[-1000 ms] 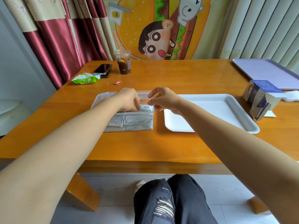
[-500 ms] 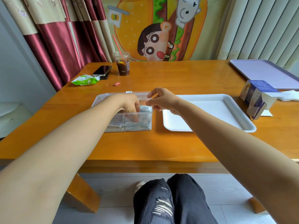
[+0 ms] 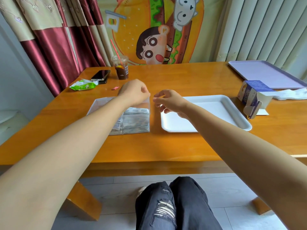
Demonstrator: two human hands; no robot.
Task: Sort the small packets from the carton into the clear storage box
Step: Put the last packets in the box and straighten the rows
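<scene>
Head view: both arms (image 3: 232,146) stretched over bench (image 3: 182,80).
Left hand (image 3: 133,92): fingers curled at clear storage box (image 3: 148,103) rim, grasp unclear.
Right hand (image 3: 171,101): fingers relaxed, empty.

One clear box (image 3: 147,105), one carton (image 3: 252,97), two trays (image 3: 239,112) (image 3: 265,73), one cup (image 3: 122,70).

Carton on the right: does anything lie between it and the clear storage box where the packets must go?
Yes. The white tray lies flat on the table between the carton and the clear storage box. It is low and looks empty. The right hand hovers by the box's right wall.
</scene>
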